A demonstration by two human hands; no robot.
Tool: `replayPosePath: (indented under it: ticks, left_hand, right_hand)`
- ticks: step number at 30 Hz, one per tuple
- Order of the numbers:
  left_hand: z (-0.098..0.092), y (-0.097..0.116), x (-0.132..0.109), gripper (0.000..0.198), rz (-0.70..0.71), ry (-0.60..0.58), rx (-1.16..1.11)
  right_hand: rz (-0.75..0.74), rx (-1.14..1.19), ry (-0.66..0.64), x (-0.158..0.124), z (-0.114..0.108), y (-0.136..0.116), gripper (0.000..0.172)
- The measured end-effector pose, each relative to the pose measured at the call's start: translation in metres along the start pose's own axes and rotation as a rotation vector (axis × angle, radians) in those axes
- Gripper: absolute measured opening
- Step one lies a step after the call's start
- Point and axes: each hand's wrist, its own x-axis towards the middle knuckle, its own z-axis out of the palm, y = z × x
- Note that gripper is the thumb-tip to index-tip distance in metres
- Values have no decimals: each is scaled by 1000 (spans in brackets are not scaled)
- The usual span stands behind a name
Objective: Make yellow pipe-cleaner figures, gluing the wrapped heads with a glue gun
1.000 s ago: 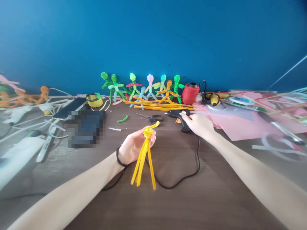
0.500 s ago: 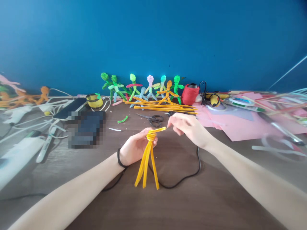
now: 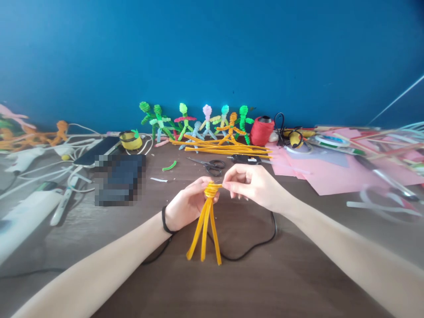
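A bundle of yellow-orange pipe cleaners (image 3: 206,225) is held up over the table, coiled at the top with three strands hanging down. My left hand (image 3: 187,203) pinches the coiled top from the left and behind, with some fingers hidden by it. A short free end sticks out to the right of the coil, and my right hand (image 3: 253,185) grips its tip between thumb and forefinger. Behind the hands lie black-handled scissors (image 3: 213,166) and a black tool (image 3: 247,159) whose kind I cannot make out.
Pipe-cleaner figures (image 3: 207,121) stand along the blue wall, with loose orange pipe cleaners (image 3: 228,150) before them. A red thread spool (image 3: 261,131) is to their right, near pink paper (image 3: 331,176). Left are a dark pixelated object (image 3: 121,179) and white cables. A black cord (image 3: 250,254) runs beneath my hands.
My right hand has come left and down and taken hold of the pipe cleaner's free end. That end, raised before, now points right, close to the coil. My left hand has barely moved.
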Motion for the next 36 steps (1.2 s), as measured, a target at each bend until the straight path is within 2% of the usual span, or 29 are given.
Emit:
replayPosePath:
  ticks: [8,18,28,33,36]
  left_hand:
    - [4,1,-3,8,-7,-60,49]
    - [6,2,-3,10,-6,-81,97]
    - [9,1,-3,13,2,-60,89]
    - [11,1,-4,18,20,-10,129]
    - [12,1,-4,13,30,29,153]
  right_hand:
    - [62,16,-34,2,1,3,17]
    - [-47,-41,-14,2,0,2,10]
    - [-32,-24,-25,2,1,3,9]
    - [-25,-13,-18,2,1,5,10]
    - [-20,-20,-15,2,0,5,10]
